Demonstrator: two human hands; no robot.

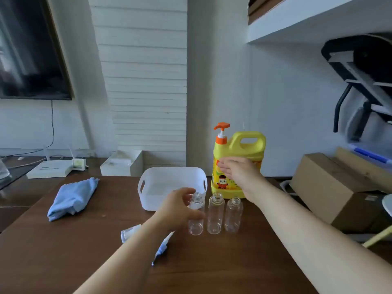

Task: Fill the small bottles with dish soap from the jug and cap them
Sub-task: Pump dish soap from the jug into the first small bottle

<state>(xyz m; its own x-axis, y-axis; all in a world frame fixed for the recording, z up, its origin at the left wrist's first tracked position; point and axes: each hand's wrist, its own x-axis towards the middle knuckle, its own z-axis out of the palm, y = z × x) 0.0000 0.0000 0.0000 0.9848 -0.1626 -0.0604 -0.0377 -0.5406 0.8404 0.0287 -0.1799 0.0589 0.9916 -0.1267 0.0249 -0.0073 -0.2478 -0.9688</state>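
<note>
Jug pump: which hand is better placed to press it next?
Probably the right hand: it is open by the jug, just below the pump. The left hand grips the leftmost bottle.

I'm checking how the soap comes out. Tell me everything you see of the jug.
The jug is yellow plastic with a top handle, a cartoon label and an orange pump. It stands upright on the table behind the bottles, right of the basket. The right hand lies, fingers straight, across its front.
</note>
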